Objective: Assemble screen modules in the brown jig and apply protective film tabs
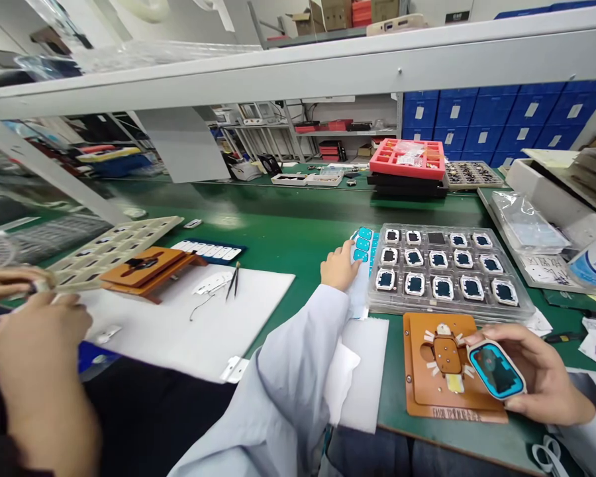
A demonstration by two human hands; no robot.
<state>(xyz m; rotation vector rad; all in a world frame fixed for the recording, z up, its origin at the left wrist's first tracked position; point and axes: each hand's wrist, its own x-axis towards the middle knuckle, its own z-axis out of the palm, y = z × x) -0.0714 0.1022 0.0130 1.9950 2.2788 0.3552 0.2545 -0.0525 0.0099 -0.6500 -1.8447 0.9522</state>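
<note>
My left hand reaches forward to a white sheet of blue stickers, its fingers curled in a pinch at one sticker on the sheet's edge. My right hand grips a small rounded case with a blue rim, holding it tilted over the right side of an orange-brown fixture plate. Just beyond the fixture lies a clear tray of several white-framed dark parts.
White foam sheets lie beside the fixture. A co-worker's two hands work at the left, near a white mat with tweezers, another orange fixture and a beige tray. A red tray stands behind.
</note>
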